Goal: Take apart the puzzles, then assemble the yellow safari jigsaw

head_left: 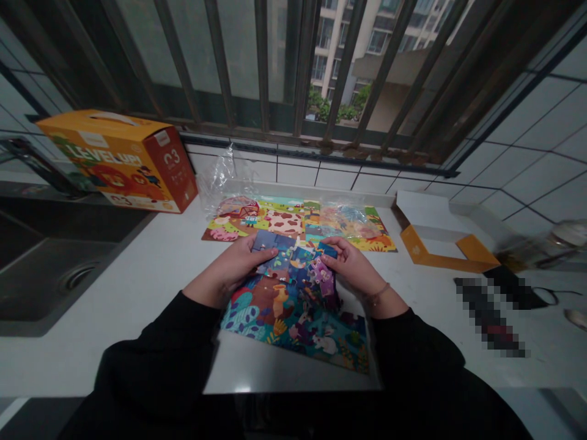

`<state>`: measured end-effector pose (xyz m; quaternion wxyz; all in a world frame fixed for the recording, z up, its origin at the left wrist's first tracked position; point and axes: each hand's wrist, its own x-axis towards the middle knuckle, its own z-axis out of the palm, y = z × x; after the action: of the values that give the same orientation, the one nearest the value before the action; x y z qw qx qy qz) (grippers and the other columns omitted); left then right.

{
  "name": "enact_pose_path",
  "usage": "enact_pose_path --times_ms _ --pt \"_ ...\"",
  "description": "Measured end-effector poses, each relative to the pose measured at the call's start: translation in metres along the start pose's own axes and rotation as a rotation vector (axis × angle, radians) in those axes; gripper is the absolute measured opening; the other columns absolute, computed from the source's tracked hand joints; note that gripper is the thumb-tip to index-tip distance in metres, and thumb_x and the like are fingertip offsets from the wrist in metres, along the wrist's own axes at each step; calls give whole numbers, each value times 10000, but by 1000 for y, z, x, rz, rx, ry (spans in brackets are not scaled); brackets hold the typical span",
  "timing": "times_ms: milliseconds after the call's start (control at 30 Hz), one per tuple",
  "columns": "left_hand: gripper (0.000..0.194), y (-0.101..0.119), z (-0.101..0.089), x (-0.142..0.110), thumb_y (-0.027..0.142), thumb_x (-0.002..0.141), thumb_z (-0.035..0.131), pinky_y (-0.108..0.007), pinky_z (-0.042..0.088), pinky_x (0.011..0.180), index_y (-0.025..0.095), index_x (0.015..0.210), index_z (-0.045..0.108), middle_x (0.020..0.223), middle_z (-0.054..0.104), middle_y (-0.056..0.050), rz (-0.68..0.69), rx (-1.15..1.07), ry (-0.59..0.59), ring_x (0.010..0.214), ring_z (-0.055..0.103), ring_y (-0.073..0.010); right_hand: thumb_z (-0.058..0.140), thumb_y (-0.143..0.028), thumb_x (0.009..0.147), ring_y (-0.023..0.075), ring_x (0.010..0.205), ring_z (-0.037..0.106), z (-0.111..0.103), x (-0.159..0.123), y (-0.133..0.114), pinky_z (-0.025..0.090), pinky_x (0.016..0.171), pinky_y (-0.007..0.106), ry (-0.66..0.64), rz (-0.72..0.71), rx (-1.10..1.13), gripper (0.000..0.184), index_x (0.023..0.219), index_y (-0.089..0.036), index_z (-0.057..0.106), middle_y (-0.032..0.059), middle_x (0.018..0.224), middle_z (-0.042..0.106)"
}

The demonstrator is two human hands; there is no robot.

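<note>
Surface: a white kitchen surface [114, 348], with a steel sink [55, 272] set into it left of the jigsaw puzzle.

Puzzle: a colourful jigsaw puzzle [293, 327] of animals and leaves lies near the front edge, on a white card [293, 370] that gives it a smooth backing. Its lower part looks joined; at its far end, dark blue and purple puzzle pieces [293, 263] sit loose and uneven.

Left hand: the left hand [238, 272] lies over those pieces, its fingers seemingly keeping them bunched.

Right hand: the right hand [351, 266] rests on the same cluster from the other side, beside a purple piece. The hands stay apart, with the pieces between them; whether either is pinching cannot be told.

Behind the puzzle: a second, farm-scene puzzle [270, 223], partly under a clear plastic bag [348, 223], lies flat — out of the working area, it seems.

Left of the puzzle: an orange "LEVEL UP!" box [117, 160] stands at the wall.

Right of the puzzle: an orange-and-white box tray [440, 241] lies open.
</note>
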<state>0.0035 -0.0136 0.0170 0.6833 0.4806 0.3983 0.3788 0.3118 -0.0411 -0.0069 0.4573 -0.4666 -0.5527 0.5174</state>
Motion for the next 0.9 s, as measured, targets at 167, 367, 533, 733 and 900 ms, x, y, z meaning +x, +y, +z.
enact_pose_path --times_ms 167,367,533,733,900 --pt "314 -16 -18 11 359 792 975 -397 667 759 187 1007 825 1040 872 -129 1 314 182 853 822 -297 899 -365 870 298 1149 728 -5 5 12 537 1118 510 87 -119 -482 388 1236 -303 785 68 1239 800" --pt "370 -8 -7 6 410 818 974 -365 669 741 204 1072 800 1053 870 -103 -12 115 101 829 818 -256 900 -347 870 271 1141 743 -3 8 15 562 1089 473 85 -123 -369 347 1195 -282 797 72 1213 815" --pt "342 -11 5 10 360 804 981 -364 679 761 229 1054 788 963 862 -64 -20 -15 116 815 812 -246 1012 -495 733 195 924 740 4 9 9 615 846 339 144 64 167 528 1139 -279 752 22 1070 802" --pt "240 -17 32 17 229 842 875 -405 684 911 224 1069 799 1008 867 -65 -61 -109 -8 901 835 -257 1004 -542 739 224 998 756 22 11 10 625 939 373 146 45 145 513 1101 -273 759 39 1081 808" --pt "219 -15 52 9 278 866 892 -389 681 931 229 1064 813 1073 870 -82 -75 -193 -178 922 833 -241 1030 -537 677 240 1010 770 30 18 20 638 907 384 148 81 71 591 1120 -258 757 70 1152 825"
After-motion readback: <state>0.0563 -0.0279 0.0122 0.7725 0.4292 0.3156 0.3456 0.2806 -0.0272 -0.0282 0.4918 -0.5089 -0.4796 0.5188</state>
